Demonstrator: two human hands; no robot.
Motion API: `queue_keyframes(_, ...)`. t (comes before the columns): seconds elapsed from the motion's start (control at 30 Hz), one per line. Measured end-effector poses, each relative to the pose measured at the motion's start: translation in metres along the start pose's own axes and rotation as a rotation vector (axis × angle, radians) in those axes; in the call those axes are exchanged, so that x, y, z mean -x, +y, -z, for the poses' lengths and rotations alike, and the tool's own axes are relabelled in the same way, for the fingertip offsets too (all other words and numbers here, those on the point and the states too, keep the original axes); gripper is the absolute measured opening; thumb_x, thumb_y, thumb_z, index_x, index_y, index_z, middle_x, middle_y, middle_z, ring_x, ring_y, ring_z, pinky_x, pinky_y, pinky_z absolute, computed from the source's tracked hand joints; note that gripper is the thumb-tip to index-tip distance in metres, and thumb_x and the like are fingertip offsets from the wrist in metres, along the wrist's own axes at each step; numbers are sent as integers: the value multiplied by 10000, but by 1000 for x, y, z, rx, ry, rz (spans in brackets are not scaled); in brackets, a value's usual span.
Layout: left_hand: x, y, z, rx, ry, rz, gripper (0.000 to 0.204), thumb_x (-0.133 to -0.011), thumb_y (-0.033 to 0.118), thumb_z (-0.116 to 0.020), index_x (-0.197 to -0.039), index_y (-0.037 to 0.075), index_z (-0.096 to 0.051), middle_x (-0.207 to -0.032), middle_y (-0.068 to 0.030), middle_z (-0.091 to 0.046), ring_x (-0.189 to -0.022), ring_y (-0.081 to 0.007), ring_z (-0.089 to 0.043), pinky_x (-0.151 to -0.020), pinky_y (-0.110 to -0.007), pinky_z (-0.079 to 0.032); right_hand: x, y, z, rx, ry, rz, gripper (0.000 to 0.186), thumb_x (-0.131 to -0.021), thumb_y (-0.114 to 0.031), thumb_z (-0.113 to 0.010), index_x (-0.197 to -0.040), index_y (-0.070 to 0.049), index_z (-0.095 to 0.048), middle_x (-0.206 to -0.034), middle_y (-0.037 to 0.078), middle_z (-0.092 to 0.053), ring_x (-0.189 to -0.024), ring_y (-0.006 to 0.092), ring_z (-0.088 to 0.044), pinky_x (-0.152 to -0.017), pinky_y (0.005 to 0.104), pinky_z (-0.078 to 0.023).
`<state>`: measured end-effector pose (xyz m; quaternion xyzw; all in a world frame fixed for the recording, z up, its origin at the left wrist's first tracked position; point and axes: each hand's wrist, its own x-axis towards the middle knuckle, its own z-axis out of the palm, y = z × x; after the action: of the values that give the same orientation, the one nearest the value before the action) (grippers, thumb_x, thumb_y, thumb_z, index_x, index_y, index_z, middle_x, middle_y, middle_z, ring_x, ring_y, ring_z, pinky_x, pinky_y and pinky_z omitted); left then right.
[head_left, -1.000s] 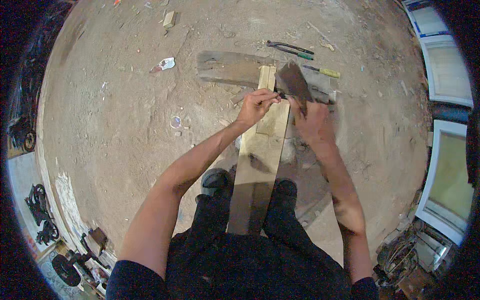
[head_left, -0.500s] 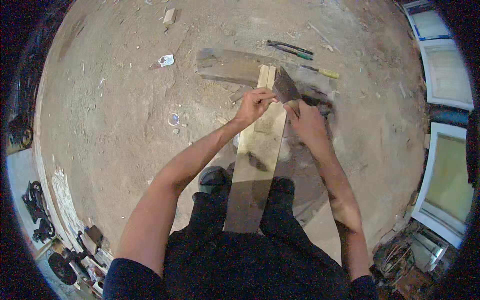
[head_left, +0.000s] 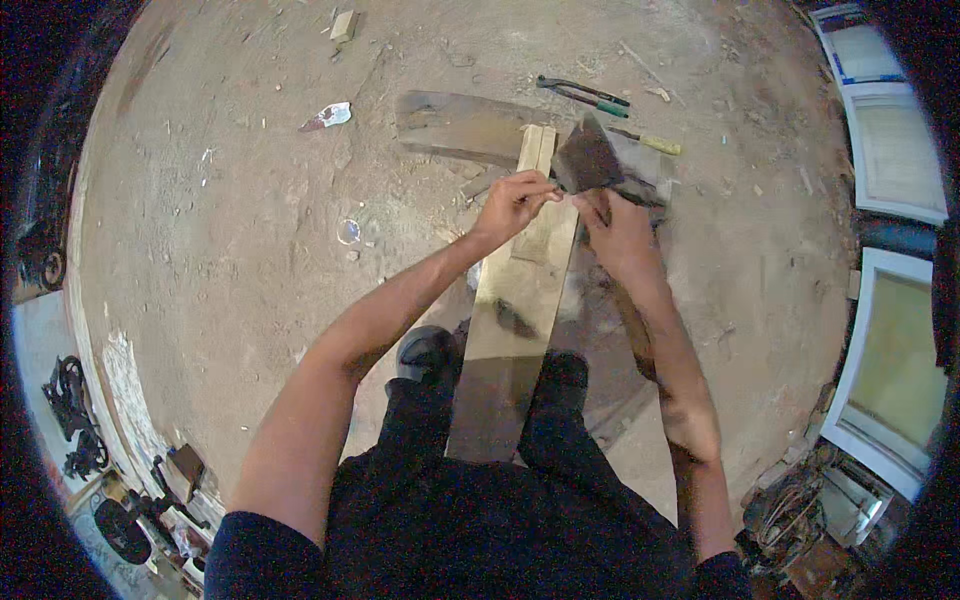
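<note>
A long pale board (head_left: 500,320) runs from between my legs, with a narrower strip (head_left: 540,150) on its far end, which lies across a weathered grey plank (head_left: 450,120). My left hand (head_left: 515,205) is closed in a pinch over the board, on something small and dark that I cannot make out. My right hand (head_left: 618,240) is closed on a dark, broad-bladed hatchet-like tool (head_left: 585,150), held just right of the board with its fingertips near those of my left hand.
Long-handled pincers (head_left: 582,95) and a yellow-handled tool (head_left: 662,146) lie beyond. A wood offcut (head_left: 343,26) and a torn packet (head_left: 330,116) rest on the dirt floor. Framed panes (head_left: 885,365) stand at right; dark metal parts (head_left: 75,410) lie at left.
The dark tool in my right hand has tilted back and forth and now sits a little higher. My left hand stays pinched at the board, shifted slightly.
</note>
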<state>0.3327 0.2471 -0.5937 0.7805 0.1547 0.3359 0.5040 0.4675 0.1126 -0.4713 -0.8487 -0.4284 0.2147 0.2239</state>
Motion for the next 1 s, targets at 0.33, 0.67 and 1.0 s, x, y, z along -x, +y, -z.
queue_keyframes(0.33,2,-1,-4,89,11,66,104,-930,59,-713,-1006,14,-767,-1012,-124,-751,-907,-231,-717,-794,-351,-577,3,-16,8,176,-53,-107,436,-971,-425,-672,-1013,7,-713,-822,227,-711,-753,426,-696,-701,471,-535)
queue_keyframes(0.67,2,-10,-3,42,24,23,140,-934,45,-709,-1058,19,-768,-963,-111,-758,-871,-211,-746,-721,-318,-583,6,-34,28,88,87,11,355,-981,-335,-678,-1027,15,-708,-873,241,-718,-840,424,-709,-715,463,-540)
queue_keyframes(1.0,6,-12,-4,58,26,32,148,-932,54,-715,-1068,14,-757,-967,-101,-760,-882,-229,-744,-750,-328,-588,6,-25,30,-99,134,60,334,-993,-300,-671,-1009,32,-697,-860,201,-721,-721,274,-685,-708,383,-522)
